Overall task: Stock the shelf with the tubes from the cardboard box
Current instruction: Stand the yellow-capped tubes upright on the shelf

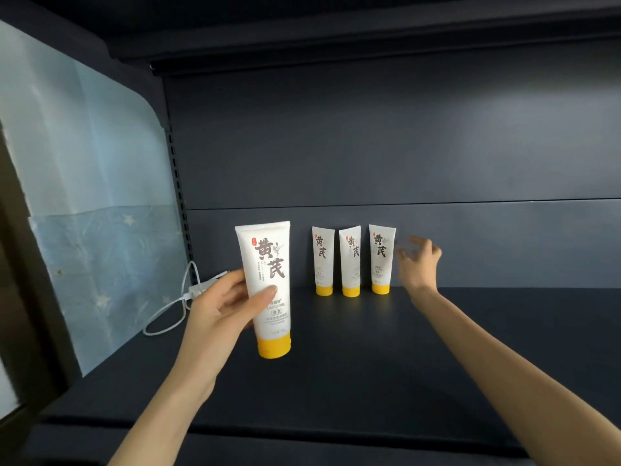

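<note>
My left hand (223, 306) grips a white tube with a yellow cap (270, 287), upright and cap down, over the left middle of the dark shelf (369, 364). Three more of the same tubes stand cap down in a row at the back: the left tube (323, 260), the middle tube (350, 260) and the right tube (381, 258). My right hand (418, 262) is just right of the right tube, fingers spread and blurred, holding nothing. The cardboard box is out of view.
A white cable with a plug (181, 297) lies at the shelf's back left corner, behind my left hand. A blue sheet (100, 213) covers the left side wall. The shelf's dark back panel (403, 146) rises behind the tubes.
</note>
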A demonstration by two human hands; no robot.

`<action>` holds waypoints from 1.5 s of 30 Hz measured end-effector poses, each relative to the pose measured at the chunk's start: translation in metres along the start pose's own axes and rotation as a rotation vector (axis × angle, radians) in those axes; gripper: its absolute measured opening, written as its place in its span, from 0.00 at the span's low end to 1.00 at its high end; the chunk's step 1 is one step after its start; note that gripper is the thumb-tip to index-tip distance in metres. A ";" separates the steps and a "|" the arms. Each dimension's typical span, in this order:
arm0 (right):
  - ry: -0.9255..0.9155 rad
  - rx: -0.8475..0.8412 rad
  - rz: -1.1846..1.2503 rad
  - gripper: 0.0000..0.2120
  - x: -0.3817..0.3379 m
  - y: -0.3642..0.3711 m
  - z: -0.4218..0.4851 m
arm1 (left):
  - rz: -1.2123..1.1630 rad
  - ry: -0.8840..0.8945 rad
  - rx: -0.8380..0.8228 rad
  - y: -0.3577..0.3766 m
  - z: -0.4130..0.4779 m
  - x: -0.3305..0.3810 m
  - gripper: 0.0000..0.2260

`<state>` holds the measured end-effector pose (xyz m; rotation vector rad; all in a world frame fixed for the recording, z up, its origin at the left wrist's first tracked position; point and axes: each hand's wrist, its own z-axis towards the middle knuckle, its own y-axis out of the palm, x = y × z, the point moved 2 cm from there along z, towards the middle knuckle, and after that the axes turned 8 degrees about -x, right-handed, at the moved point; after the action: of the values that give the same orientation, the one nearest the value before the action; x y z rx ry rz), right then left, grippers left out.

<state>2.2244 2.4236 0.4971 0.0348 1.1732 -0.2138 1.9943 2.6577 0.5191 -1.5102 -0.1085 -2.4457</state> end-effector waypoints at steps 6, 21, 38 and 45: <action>-0.179 -0.211 0.112 0.09 -0.042 -0.016 -0.060 | -0.037 0.038 -0.057 0.029 0.014 0.007 0.11; -0.338 -0.399 0.136 0.30 -0.058 -0.011 -0.180 | -0.008 0.089 -0.160 0.089 0.012 0.002 0.12; -0.208 -0.490 -0.062 0.29 -0.056 0.025 -0.140 | 0.722 0.021 -0.288 0.029 0.000 -0.025 0.27; -0.025 -0.495 -0.146 0.32 -0.032 0.063 -0.082 | 1.214 -0.056 -0.344 -0.009 -0.022 -0.037 0.35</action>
<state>2.1492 2.5013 0.4896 -0.4880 1.1778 -0.0469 1.9883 2.6686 0.4771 -1.1716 0.9600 -1.4455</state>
